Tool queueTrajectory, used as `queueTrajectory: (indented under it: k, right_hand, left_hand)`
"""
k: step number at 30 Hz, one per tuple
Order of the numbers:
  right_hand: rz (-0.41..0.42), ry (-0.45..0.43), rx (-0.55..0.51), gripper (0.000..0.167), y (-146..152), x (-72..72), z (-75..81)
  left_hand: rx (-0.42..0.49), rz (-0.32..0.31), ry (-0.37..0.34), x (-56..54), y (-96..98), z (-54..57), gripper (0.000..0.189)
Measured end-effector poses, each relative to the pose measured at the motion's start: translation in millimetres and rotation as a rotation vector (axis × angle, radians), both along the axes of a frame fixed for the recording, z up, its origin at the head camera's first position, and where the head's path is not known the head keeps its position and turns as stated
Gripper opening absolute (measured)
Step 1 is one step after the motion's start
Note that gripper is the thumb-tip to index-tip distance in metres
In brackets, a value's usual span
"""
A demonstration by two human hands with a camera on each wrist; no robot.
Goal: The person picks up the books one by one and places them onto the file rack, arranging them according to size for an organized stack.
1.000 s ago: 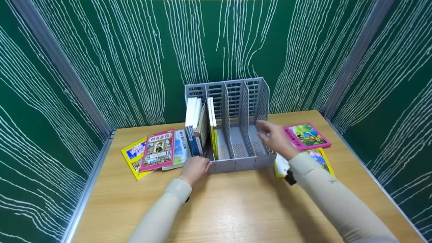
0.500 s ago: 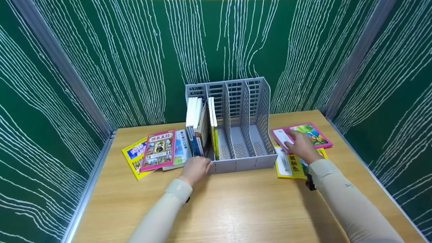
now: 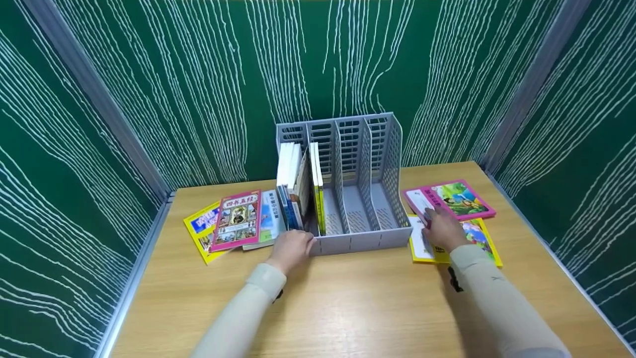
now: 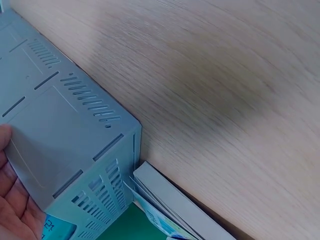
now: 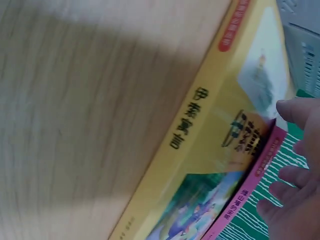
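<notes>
Two hands are at work, one at each side of a grey rack (image 3: 365, 241). At three o'clock from the rack lies the pink book (image 3: 459, 199) on the table (image 3: 338, 298), cover up, its near edge overlapping the yellow book (image 3: 482, 238), which lies at four o'clock.

The right hand (image 3: 443, 232) is at the pink book's eight o'clock corner. In the right wrist view its thumb (image 5: 295, 109) and fingers (image 5: 292, 177) are spread apart, with the thumb at the end of the spine; they do not look clamped, and I cannot tell how firmly they touch. The left hand (image 3: 290, 248) grips the rack at its front edge, toward seven o'clock.

With its squared spine, the pink book looks light and fairly stiff, so it should lift without sagging. Its cover looks glossy and may slide on the yellow book, and a hard pinch could crease a corner. The best hold is probably across the spine, thumb on one face and fingers flat on the other. A grip at the far edge, around twelve o'clock, might let the pages fan out.
</notes>
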State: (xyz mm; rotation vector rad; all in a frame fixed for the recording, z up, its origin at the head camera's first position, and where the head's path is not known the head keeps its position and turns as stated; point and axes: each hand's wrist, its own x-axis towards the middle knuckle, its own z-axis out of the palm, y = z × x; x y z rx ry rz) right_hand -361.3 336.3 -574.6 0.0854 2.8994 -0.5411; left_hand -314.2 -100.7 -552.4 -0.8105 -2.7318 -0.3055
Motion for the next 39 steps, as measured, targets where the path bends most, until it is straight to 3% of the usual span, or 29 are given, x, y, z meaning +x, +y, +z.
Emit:
queueTrajectory:
  k: [6, 14, 22, 32, 39]
  right_hand:
    - [0.012, 0.003, 0.038, 0.052, 6, -1.7, -5.7]
    - [0.180, 0.057, 0.294, 0.047, 7, 5.6, -0.7]
    - [0.312, 0.181, 0.431, 0.041, -1, 28.0, 12.3]
    - [0.373, 0.123, 0.476, 0.051, -14, 55.6, 12.3]
    - [0.515, 0.182, 0.504, 0.028, -24, 80.3, 11.9]
  left_hand:
    - [0.005, 0.011, -0.028, 0.4, 4.5, 1.8, 0.029]
    - [0.004, 0.016, -0.064, 0.0, 6.9, 2.2, 0.029]
    - [0.002, 0.027, -0.031, -0.3, 5.5, 1.1, 0.028]
    - [0.001, 0.043, -0.043, -0.4, 2.6, -0.7, 0.030]
    - [-0.011, 0.045, -0.062, 0.7, 1.7, 0.1, 0.029]
